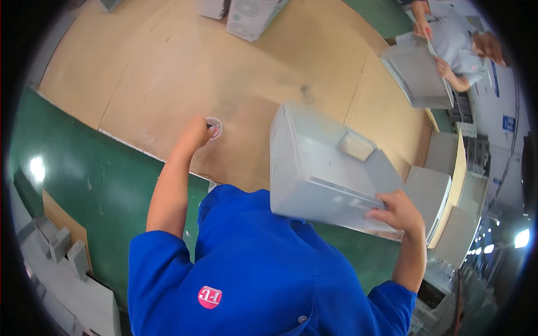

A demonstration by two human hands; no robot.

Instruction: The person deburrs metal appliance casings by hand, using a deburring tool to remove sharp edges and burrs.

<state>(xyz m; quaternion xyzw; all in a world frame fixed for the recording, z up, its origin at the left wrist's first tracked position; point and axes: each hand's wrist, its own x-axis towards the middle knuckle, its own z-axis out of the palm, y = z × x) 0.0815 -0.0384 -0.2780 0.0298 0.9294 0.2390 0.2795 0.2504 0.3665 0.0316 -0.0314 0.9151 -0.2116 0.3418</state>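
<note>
In my right hand [399, 211] is the near edge of a large light-grey casing [330, 204], shaped like an open box with a rectangular cutout in its far wall. The casing is tilted over the table's front edge, and my thumb and fingers close on its rim. My left hand [196, 133] reaches to a small round white cup [217, 129] on the table. Small reddish and pale bits show inside the cup. The left fingers are drawn together at its rim by something dark, partly hidden; what they hold cannot be made out.
The tan table [157, 61] spreads ahead. A grey vented housing [252, 19] stands at its far side. At the far right a co-worker [457, 50] holds another grey casing [417, 75]. Grey panels [428, 193] stand close on my right. Grey parts [78, 260] lie at lower left.
</note>
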